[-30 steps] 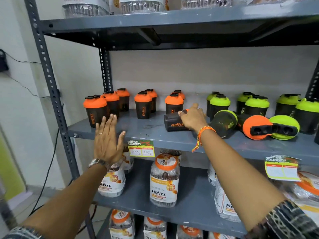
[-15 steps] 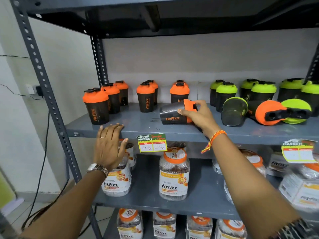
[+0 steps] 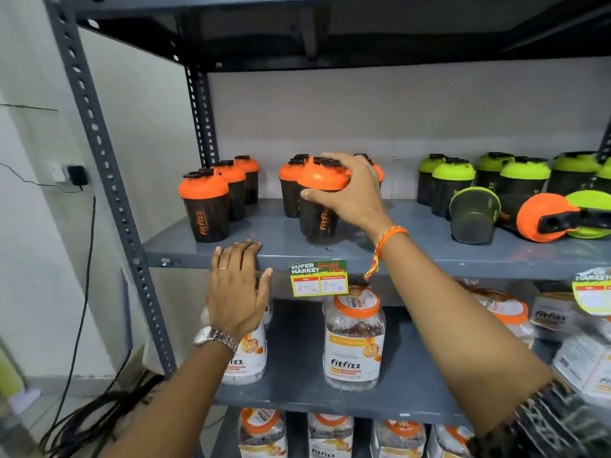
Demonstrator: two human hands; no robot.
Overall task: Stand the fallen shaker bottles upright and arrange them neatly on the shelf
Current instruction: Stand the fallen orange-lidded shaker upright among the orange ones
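1. Gripping the orange lid of a black shaker bottle (image 3: 319,206) from above, my right hand (image 3: 350,193) has its fingers curled over the dome and its thumb pressed against the side; the bottle stands upright on the grey shelf (image 3: 264,233), near the front edge.
2. My left hand (image 3: 236,292) lies flat with fingers together, fingertips resting on the shelf's front lip, holding nothing.
3. To the left, a row of upright orange-lidded shakers (image 3: 205,206) runs back toward the corner post; more of them stand just behind the one I hold.
4. To the right, upright green-lidded shakers (image 3: 453,183) line the back of the shelf.
5. In front of them, three bottles lie on their sides: a green-lidded one (image 3: 472,214) with its base toward me, an orange-lidded one (image 3: 542,218) and another green-lidded one (image 3: 591,213) at the frame's edge.
6. A yellow price tag (image 3: 319,279) hangs from the shelf lip between my arms.
7. Clear Fitfizz jars (image 3: 355,338) stand on the shelf below.
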